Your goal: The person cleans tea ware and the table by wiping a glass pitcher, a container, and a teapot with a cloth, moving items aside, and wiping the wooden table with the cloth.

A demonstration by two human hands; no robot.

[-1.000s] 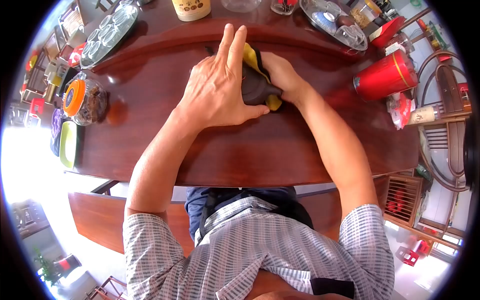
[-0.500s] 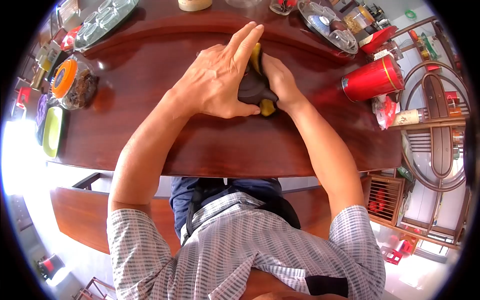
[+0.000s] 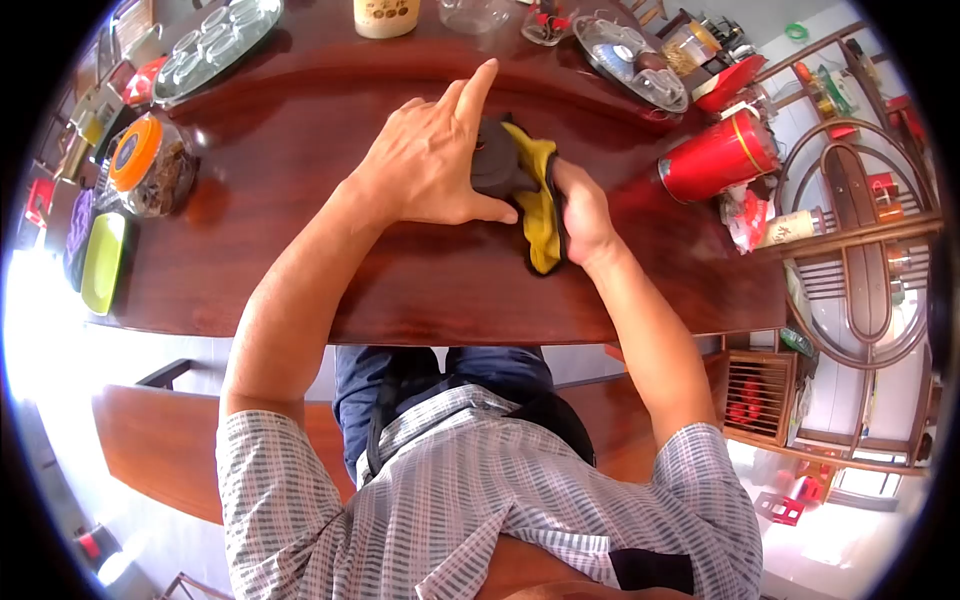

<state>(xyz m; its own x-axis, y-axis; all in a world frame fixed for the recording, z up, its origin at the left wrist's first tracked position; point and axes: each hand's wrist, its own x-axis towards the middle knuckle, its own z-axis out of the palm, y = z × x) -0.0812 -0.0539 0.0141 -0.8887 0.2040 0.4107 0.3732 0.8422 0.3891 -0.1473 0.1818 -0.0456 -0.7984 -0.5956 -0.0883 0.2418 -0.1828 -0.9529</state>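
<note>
A dark brown clay teapot (image 3: 494, 165) is partly covered by my left hand (image 3: 425, 165), whose thumb and fingers curve around its left side. Only its rounded body and part of a projection near the thumb show. My right hand (image 3: 588, 212) grips a yellow cloth (image 3: 541, 215) with a dark edge. The cloth hangs along the teapot's right side and seems to touch it, bunched between teapot and palm. Some of the right fingers are hidden behind the cloth.
A dark red wooden table (image 3: 420, 290) spreads beneath both hands. An orange-lidded jar (image 3: 155, 170) and a green tray (image 3: 103, 263) lie left. A red canister (image 3: 718, 157) is right. Glass cups on a tray (image 3: 215, 50) and another tray (image 3: 632, 62) line the back.
My right hand has drawn slightly right and down, away from the teapot, and more of the yellow cloth now shows. My left hand stays around the teapot. The view has shifted a little.
</note>
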